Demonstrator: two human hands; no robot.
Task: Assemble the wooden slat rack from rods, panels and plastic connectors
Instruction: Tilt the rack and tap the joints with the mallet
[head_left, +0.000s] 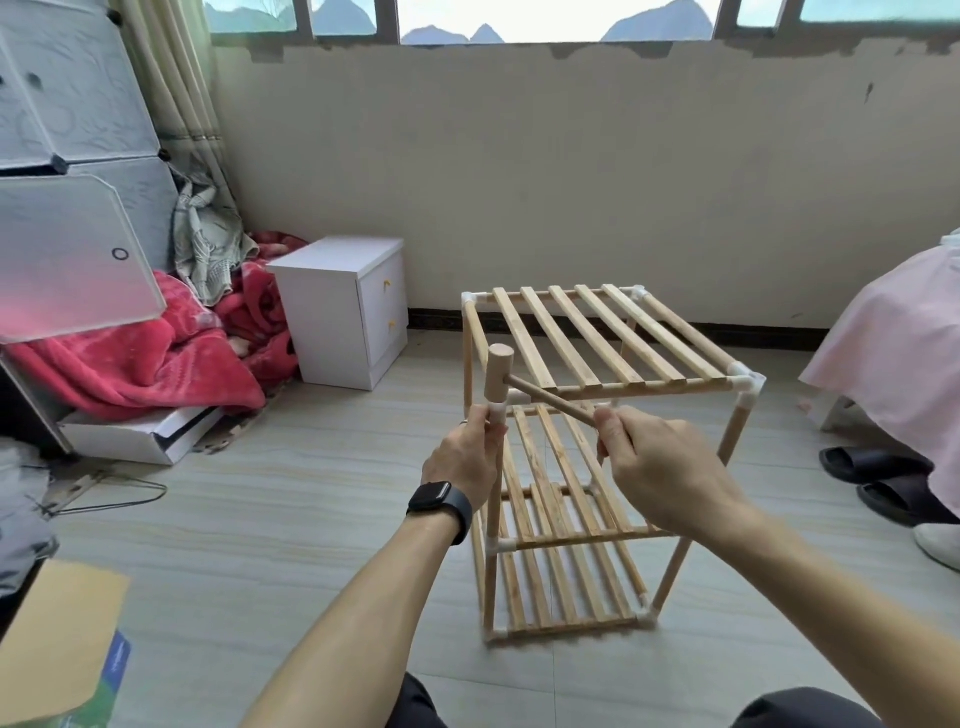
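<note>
On the tiled floor (311, 493) in front of the person stands the wooden rack (597, 364), upright, with three slatted shelves one above the other. The shelves are joined to upright rods by white plastic connectors, one of which (748, 387) shows plainly at the near right top corner.

The left hand (465, 457) is curled round the near left upright rod (491, 519) right at its top, where a white connector (496, 413) shows between the fingers. How that corner meets the top shelf is hard to tell, since the hand and the mallet cover it.

The right hand (660, 467) grips the handle end of a small wooden mallet (498, 374). The handle slants up and to the left across the front edge of the top shelf, and the round head stands upright just above the left hand's corner. The two hands are apart, each clamped on its own thing. A dark watch (439, 501) sits on the left wrist.

A white cabinet (343, 312) with two drawers stands against the wall (519, 182) to the left of the rack. Beside it lies a heap of red blanket (156, 353). Dark slippers (878, 478) lie on the floor at the far right, under the edge of a pink cloth (893, 338).
</note>
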